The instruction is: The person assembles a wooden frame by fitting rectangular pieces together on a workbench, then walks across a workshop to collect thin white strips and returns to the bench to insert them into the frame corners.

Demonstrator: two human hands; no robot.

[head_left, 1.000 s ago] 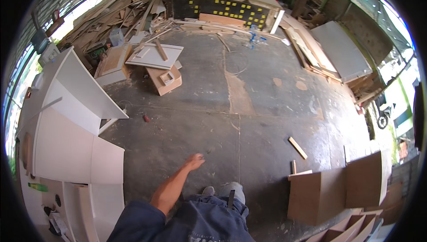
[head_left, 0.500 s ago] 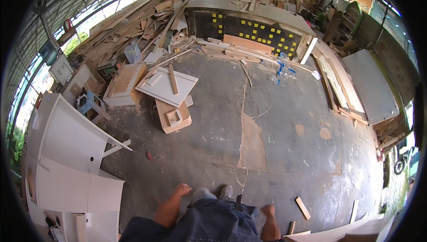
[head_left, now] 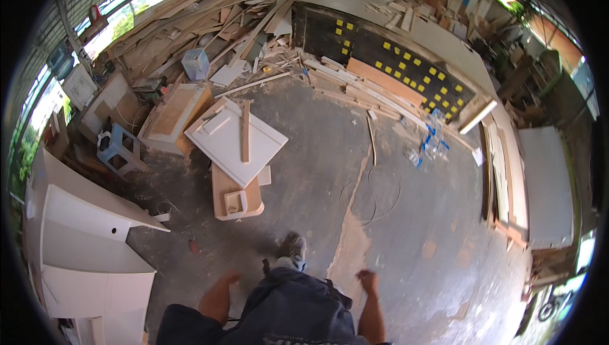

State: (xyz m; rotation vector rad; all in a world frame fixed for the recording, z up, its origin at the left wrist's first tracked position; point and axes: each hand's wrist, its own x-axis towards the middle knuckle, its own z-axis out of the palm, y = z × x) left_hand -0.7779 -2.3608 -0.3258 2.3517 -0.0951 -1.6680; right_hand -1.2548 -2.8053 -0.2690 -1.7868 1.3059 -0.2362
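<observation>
My left hand (head_left: 231,277) hangs beside my body above the dark floor, smeared by motion, so its fingers are unclear. Nothing shows in it. On the other side, my right hand (head_left: 366,278) is held low with its fingers loosely curled in, and no object is visible in it. Neither hand touches anything. Ahead and to the left, a white panel (head_left: 274,140) with a wooden strip (head_left: 245,123) across it lies over a rounded wooden piece (head_left: 220,186). A small square frame (head_left: 235,201) sits on that piece.
A white curved cabinet (head_left: 82,237) stands left, with a small red object (head_left: 193,245) on the floor nearby. Beyond are a blue stool (head_left: 117,145), a wooden box (head_left: 174,119), heaped boards (head_left: 190,21) and a black panel with yellow squares (head_left: 368,37). Large sheets (head_left: 545,186) lean at right.
I have stepped forward; the panel and wooden piece appear nearer, and the loose wood strips at lower right have left the view. Both arms have swung, and my feet have changed position.
</observation>
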